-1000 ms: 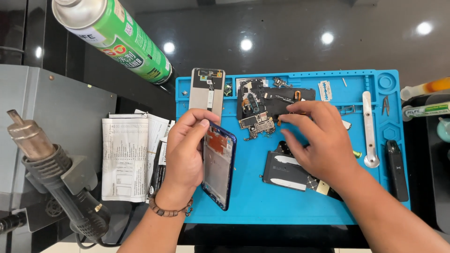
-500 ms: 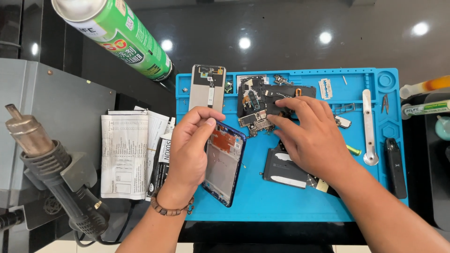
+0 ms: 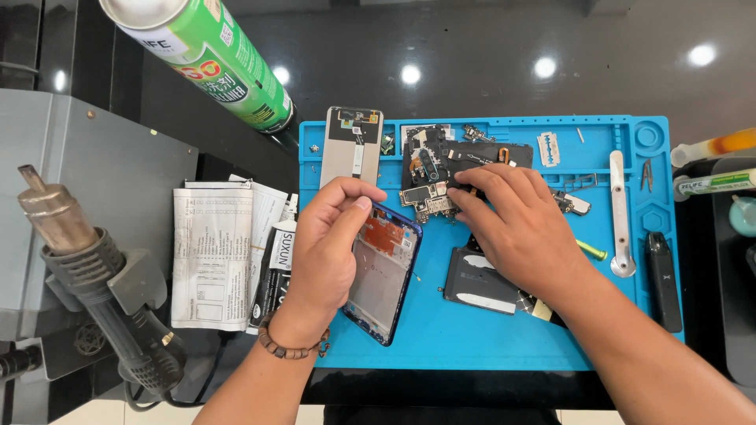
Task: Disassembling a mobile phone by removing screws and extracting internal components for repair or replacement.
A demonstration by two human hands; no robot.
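Two hands at work over an opened phone on a blue mat.

The left hand point(image 3: 327, 252) grips the blue phone frame point(image 3: 383, 271) by its upper left edge, fingers curled around it, the frame lying tilted on the blue mat point(image 3: 472, 338). The right hand point(image 3: 516, 232) rests palm down, fingers loosely spread, fingertips touching the circuit board point(image 3: 429, 201) near the mat's top; a dark cover point(image 3: 476, 287) lies just beside its wrist.
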